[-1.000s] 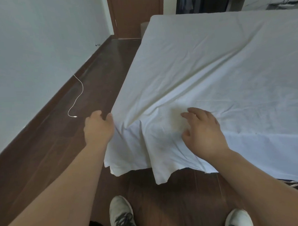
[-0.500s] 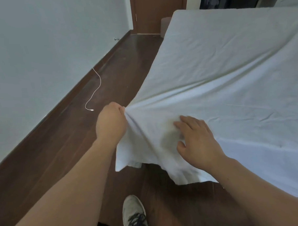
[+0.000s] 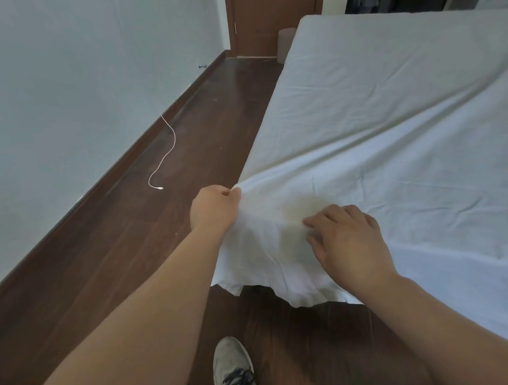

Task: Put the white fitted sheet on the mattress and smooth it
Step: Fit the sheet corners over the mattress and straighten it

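The white fitted sheet (image 3: 389, 122) lies spread over the mattress, which it hides completely. Long creases run from the near left corner toward the far right. My left hand (image 3: 213, 210) is shut on a bunch of the sheet at that corner, just off the bed's left edge. My right hand (image 3: 348, 240) rests flat on the corner with its fingers spread, pressing the cloth down. Below both hands a loose flap of the sheet (image 3: 279, 272) hangs over the dark floor.
A dark wooden floor (image 3: 186, 137) runs along the bed's left side beside a pale wall. A thin white cable (image 3: 166, 155) lies on it near the skirting. A brown door (image 3: 271, 20) and a small round stool (image 3: 285, 42) stand at the far end. My shoe (image 3: 234, 367) is below.
My left hand has closed on the sheet's corner and lifted it up and to the right. The hanging folds are pulled tighter. My right hand stays on the corner.
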